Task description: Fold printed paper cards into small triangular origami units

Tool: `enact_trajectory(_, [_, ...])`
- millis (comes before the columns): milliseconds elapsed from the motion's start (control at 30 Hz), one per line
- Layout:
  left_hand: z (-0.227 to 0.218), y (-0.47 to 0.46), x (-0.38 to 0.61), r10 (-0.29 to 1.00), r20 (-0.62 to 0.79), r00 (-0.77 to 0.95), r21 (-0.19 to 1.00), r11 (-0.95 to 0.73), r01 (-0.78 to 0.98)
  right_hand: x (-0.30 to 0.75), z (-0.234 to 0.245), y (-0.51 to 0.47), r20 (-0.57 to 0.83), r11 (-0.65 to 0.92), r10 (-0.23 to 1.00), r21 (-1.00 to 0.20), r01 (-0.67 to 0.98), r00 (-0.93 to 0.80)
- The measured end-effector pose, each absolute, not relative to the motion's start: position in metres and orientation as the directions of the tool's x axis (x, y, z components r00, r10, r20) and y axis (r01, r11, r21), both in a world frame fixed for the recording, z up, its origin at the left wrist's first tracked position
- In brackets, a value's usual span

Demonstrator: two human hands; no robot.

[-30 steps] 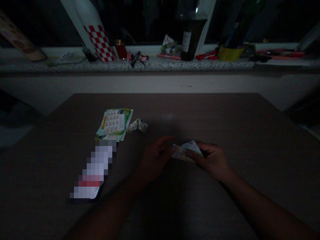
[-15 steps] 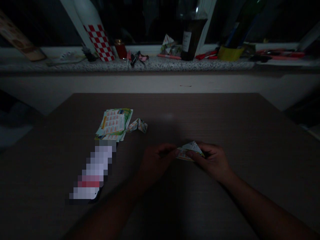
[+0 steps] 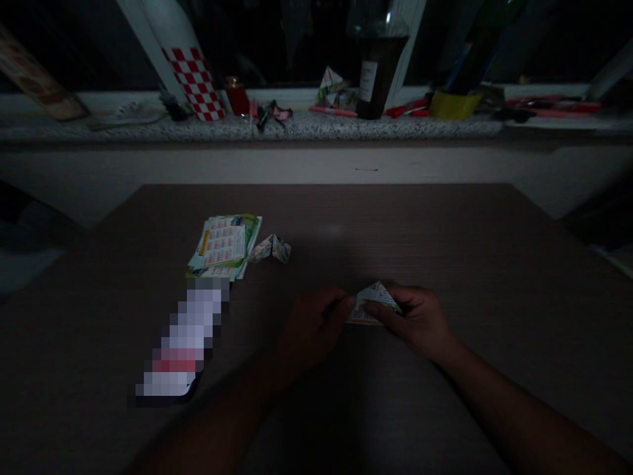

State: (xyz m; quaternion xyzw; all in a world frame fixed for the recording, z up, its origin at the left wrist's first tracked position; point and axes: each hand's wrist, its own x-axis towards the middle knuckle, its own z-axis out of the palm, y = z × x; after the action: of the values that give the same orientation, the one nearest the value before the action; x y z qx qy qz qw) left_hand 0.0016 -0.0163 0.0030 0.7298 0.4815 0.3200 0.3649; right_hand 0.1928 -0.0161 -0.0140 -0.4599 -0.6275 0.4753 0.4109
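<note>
A small folded piece of printed paper [image 3: 368, 298], pointed at the top, is held between my two hands above the table. My left hand [image 3: 319, 321] pinches its left edge between thumb and fingertips. On the other side, my right hand [image 3: 420, 318] grips it, thumb across the front and fingers behind. To the left lies a stack of printed calendar-like sheets [image 3: 222, 241], with a folded paper shape [image 3: 271, 249] against its right side. The scene is dim, so fine creases in the held paper are hard to make out.
A phone [image 3: 190, 330] with a blurred-out screen lies on the wooden table [image 3: 445, 224], just below the stack. Behind it, the granite sill [image 3: 306, 128] bears a red-and-white checkered bottle [image 3: 198, 82], a dark bottle [image 3: 376, 76], a yellow-based item [image 3: 455, 104], pens and small clutter.
The folded paper has tilted and dropped slightly, showing more of its printed front. My left fingertips have shifted a little along its left edge; my right hand has moved slightly left.
</note>
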Motion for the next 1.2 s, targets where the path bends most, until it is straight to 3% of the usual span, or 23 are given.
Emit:
enact_trajectory(133, [0.0035, -0.0177, 0.0024, 0.912, 0.165, 0.375, 0.791, -0.350, 0.501, 0.1915, -0.0140, -0.0185, 0.025, 0.054, 0.962, -0.993, 0.102, -0.271])
enact_trajectory(333, [-0.0003, -0.0149, -0.0004, 0.931, 0.083, 0.356, 0.814, -0.270, 0.515, 0.1911, -0.0134, -0.0200, -0.033, -0.034, 0.956, -0.999, 0.001, -0.293])
enact_trajectory(700, [0.0014, -0.0162, -0.0010, 0.917, 0.065, 0.394, 0.826, -0.271, 0.494, 0.1911, -0.0125, -0.0189, -0.081, -0.096, 0.950, -0.995, -0.036, -0.300])
enact_trajectory(967, [-0.0039, -0.0152, -0.0025, 0.928, 0.028, 0.373, 0.898, -0.187, 0.398, 0.1914, -0.0135, -0.0203, -0.092, -0.121, 0.941, -0.990, -0.069, -0.326])
enact_trajectory(1200, [0.0014, -0.0169, -0.0018, 0.910, 0.094, 0.403, 0.865, -0.275, 0.419, 0.1904, -0.0119, -0.0197, -0.121, -0.161, 0.941, -0.981, -0.104, -0.316])
